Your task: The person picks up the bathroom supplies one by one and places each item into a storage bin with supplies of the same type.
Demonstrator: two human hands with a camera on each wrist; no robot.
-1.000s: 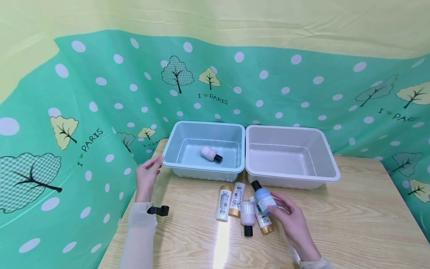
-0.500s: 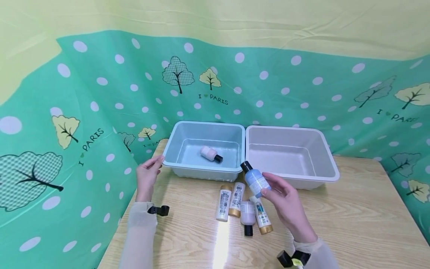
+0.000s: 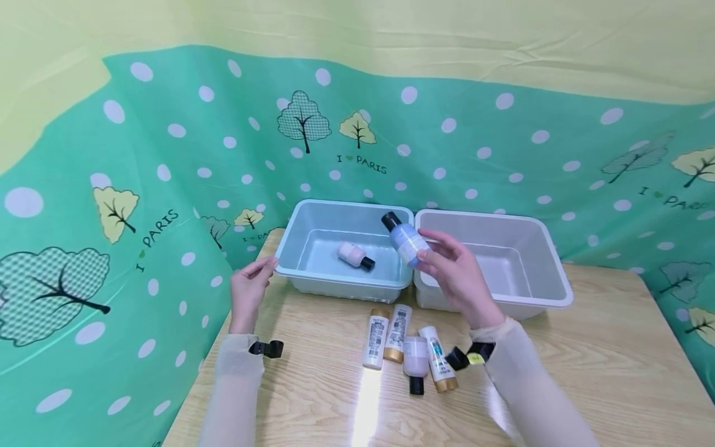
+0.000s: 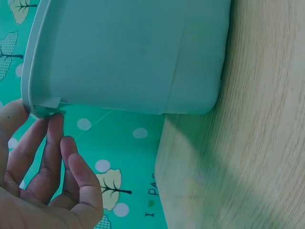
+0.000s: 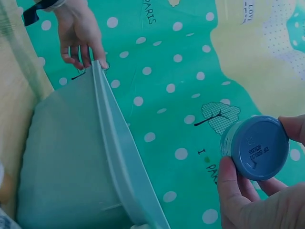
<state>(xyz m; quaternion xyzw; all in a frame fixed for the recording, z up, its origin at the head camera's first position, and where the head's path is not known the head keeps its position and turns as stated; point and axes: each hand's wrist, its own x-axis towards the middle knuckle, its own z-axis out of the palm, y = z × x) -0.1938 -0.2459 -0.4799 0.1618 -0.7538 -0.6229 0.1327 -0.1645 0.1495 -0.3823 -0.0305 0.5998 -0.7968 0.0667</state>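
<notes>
My right hand grips a blue bottle with a black cap, tilted with the cap toward the far left. The bottle overlaps the right side of the light blue bin in the head view. In the right wrist view its round printed base faces the camera, between thumb and fingers. At the front left corner of the blue bin, my left hand pinches the rim between thumb and fingertips. Inside that bin lies a pink bottle with a black cap.
A grey bin stands right beside the blue one. In front of them on the wooden table lie several bottles: white tubes with gold caps and another pink bottle. A green patterned cloth hangs behind and at the left.
My right hand has lifted the blue bottle from over the tubes, moving away and to the left up to the blue bin. The left hand has stayed at the rim.
</notes>
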